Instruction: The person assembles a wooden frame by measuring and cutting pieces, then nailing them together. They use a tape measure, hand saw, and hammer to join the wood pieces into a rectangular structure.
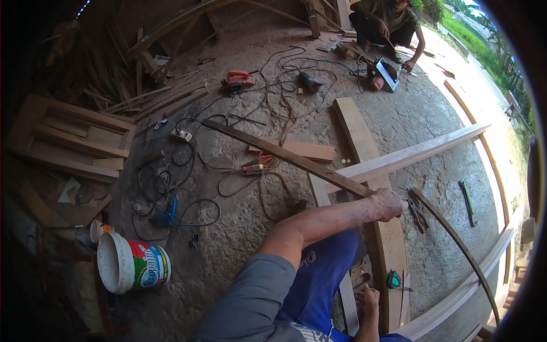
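My left hand [387,205] is closed around the near end of a long, thin wooden strip [285,154], which slants away to the far left. Under and beside that hand runs a thick wooden beam [390,245]. A pair of pliers [417,218] lies just right of my left hand, and close by is the end of a second, dark strip [456,242]. Low in the view, my right hand [368,300] has its fingers curled beside the beam; what they hold, if anything, is hidden. A teal tape measure [393,279] rests on the beam near it.
Pale timbers [421,149] cross the beam. Power tools, including a red one [239,80], and tangled cords lie ahead. A paint bucket [134,265] and a wooden frame [74,137] stand left. Another person [390,28] crouches at the far right. A green-and-black tool [467,203] lies right.
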A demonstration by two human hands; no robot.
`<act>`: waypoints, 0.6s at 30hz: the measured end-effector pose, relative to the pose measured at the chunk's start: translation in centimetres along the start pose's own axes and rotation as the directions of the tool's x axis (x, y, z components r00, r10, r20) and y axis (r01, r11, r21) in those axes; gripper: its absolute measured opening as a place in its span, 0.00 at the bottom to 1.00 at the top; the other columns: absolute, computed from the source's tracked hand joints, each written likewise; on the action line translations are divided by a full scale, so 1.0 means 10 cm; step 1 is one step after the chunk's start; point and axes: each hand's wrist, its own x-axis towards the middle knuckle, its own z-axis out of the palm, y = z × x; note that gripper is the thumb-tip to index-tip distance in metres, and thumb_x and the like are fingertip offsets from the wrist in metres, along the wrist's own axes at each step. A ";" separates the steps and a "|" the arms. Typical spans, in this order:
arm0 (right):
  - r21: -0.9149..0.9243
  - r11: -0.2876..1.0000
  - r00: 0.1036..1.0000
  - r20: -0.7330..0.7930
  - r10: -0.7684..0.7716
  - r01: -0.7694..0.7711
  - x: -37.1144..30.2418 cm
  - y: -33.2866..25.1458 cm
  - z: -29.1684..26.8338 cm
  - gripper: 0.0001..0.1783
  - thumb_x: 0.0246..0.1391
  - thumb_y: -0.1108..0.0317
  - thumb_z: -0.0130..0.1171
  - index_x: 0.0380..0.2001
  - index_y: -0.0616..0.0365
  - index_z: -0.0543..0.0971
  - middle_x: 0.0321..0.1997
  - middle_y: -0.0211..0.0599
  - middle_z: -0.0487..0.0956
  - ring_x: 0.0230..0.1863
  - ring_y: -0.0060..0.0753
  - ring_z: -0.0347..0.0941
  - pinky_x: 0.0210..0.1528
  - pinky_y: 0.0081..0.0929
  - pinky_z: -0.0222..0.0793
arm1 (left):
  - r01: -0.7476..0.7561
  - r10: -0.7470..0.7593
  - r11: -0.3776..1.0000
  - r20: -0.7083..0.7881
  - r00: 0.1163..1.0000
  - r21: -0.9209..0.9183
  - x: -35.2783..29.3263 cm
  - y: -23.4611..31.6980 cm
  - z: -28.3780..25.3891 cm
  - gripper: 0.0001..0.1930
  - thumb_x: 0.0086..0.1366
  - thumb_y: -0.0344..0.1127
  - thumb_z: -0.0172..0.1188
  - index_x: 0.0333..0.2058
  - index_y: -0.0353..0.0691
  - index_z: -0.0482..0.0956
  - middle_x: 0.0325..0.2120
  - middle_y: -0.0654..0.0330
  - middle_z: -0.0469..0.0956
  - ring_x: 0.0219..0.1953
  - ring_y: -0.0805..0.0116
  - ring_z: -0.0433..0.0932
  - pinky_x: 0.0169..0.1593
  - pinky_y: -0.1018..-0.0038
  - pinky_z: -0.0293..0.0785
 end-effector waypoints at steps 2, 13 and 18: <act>0.054 0.998 0.997 0.068 -0.045 0.041 -0.02 -0.04 -0.03 0.18 0.66 0.55 0.55 0.30 0.58 0.70 0.22 0.34 0.73 0.16 0.25 0.68 0.14 0.26 0.58 | -0.032 0.029 0.996 0.046 0.999 0.078 -0.16 -0.32 0.04 0.11 0.58 0.31 0.64 0.40 0.42 0.77 0.32 0.54 0.85 0.41 0.52 0.86 0.42 0.54 0.81; -0.017 0.999 0.999 0.030 -0.028 0.029 -0.07 -0.01 -0.03 0.26 0.63 0.47 0.59 0.41 0.63 0.76 0.32 0.42 0.80 0.26 0.33 0.78 0.21 0.28 0.68 | -0.125 0.123 0.984 -0.020 0.992 -0.131 -0.93 -1.29 0.33 0.15 0.51 0.25 0.67 0.35 0.44 0.71 0.27 0.57 0.80 0.37 0.49 0.83 0.39 0.57 0.76; 0.012 0.996 0.994 0.068 -0.084 0.083 -0.04 -0.01 -0.06 0.25 0.64 0.48 0.59 0.43 0.64 0.76 0.33 0.42 0.80 0.26 0.33 0.79 0.21 0.27 0.67 | -0.092 0.086 0.985 -0.048 0.995 -0.146 -1.12 -1.37 0.43 0.14 0.51 0.25 0.67 0.35 0.43 0.72 0.29 0.58 0.82 0.37 0.50 0.84 0.38 0.58 0.77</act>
